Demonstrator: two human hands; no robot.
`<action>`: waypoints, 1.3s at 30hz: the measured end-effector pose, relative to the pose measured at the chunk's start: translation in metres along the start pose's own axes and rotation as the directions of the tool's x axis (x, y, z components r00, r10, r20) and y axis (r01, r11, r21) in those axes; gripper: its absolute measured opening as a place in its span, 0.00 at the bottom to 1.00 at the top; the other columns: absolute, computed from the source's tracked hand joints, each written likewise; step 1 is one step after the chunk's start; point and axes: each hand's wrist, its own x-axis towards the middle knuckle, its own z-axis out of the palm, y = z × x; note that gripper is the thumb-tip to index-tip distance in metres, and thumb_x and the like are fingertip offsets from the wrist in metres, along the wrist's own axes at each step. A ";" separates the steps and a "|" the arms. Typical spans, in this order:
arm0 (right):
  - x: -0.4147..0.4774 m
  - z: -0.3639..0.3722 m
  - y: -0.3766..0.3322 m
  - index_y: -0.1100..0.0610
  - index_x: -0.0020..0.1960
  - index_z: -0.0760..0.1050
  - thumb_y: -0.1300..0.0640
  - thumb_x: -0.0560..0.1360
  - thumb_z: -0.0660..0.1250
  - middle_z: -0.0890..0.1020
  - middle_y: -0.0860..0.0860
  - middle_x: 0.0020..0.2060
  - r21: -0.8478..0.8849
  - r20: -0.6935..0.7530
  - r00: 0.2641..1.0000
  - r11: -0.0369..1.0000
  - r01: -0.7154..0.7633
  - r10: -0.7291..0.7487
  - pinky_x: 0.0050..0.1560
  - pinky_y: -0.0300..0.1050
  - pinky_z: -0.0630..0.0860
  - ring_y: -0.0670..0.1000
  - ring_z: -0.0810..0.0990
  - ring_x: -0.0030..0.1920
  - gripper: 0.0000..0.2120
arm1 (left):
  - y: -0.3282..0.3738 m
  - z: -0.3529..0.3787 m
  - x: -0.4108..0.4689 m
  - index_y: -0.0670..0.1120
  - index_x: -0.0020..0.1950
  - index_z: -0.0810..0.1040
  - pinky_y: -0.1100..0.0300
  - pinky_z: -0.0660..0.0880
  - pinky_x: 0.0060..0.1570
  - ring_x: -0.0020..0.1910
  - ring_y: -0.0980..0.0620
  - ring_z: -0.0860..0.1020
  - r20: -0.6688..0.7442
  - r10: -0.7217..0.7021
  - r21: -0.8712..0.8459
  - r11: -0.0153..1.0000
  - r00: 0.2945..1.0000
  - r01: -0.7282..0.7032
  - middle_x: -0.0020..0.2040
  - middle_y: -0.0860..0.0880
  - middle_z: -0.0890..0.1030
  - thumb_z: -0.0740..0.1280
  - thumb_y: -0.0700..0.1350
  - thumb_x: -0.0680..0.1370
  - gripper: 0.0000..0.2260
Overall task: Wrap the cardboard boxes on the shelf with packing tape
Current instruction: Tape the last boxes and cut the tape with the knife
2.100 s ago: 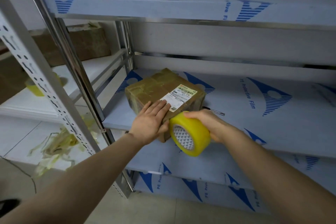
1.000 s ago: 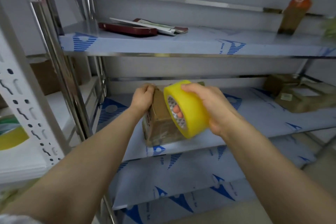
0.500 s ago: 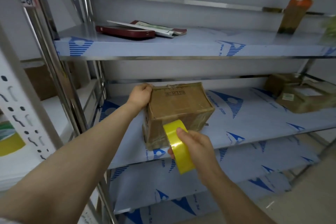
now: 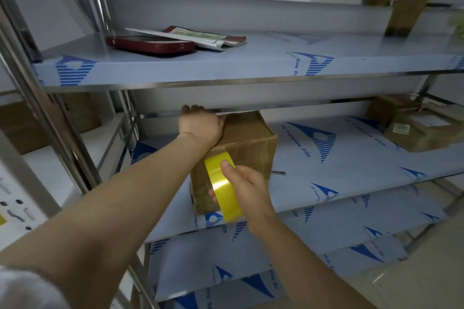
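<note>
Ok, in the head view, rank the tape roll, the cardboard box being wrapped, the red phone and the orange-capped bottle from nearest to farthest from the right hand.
From the right hand:
1. tape roll, in its grip.
2. cardboard box, just behind the roll, on the middle shelf.
3. red phone, left on the upper shelf.
4. orange-capped bottle, upper shelf, far right at the back.

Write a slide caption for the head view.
Left hand grips a brown cardboard box on a film-covered shelf; right hand holds a yellow packing-tape roll against its front.
</note>
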 end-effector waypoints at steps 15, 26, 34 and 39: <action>0.022 -0.006 0.007 0.56 0.44 0.80 0.47 0.74 0.69 0.85 0.58 0.38 0.037 0.155 0.988 0.999 -0.012 0.006 0.46 0.53 0.81 0.54 0.83 0.38 0.11 | -0.028 0.004 -0.006 0.51 0.79 0.46 0.48 0.46 0.73 0.76 0.43 0.50 0.369 0.147 -0.176 0.981 0.918 -0.086 0.78 0.43 0.52 0.48 0.79 0.63 0.52; 0.008 -0.020 0.008 0.58 0.44 0.80 0.55 0.71 0.74 0.82 0.54 0.33 0.130 0.204 0.976 0.990 0.056 -0.082 0.41 0.48 0.77 0.51 0.80 0.34 0.06 | -0.022 -0.015 -0.017 0.51 0.78 0.51 0.47 0.50 0.72 0.76 0.41 0.52 0.456 0.042 -0.159 0.987 0.889 0.035 0.77 0.42 0.54 0.50 0.77 0.69 0.45; 0.014 -0.018 0.003 0.56 0.44 0.80 0.56 0.71 0.74 0.82 0.51 0.32 0.059 0.214 0.976 0.998 0.025 -0.037 0.37 0.42 0.78 0.47 0.80 0.32 0.05 | -0.019 -0.005 -0.007 0.48 0.79 0.45 0.46 0.47 0.73 0.77 0.43 0.46 0.471 -0.034 -0.097 0.991 0.882 0.090 0.79 0.44 0.46 0.46 0.72 0.75 0.40; 0.021 -0.017 0.006 0.55 0.41 0.80 0.54 0.71 0.74 0.81 0.52 0.32 0.050 0.227 0.974 0.999 0.004 -0.015 0.41 0.47 0.77 0.50 0.80 0.33 0.05 | -0.022 0.004 0.008 0.46 0.78 0.49 0.49 0.51 0.72 0.76 0.42 0.52 0.444 -0.147 -0.170 0.955 0.884 0.244 0.78 0.43 0.50 0.47 0.74 0.73 0.44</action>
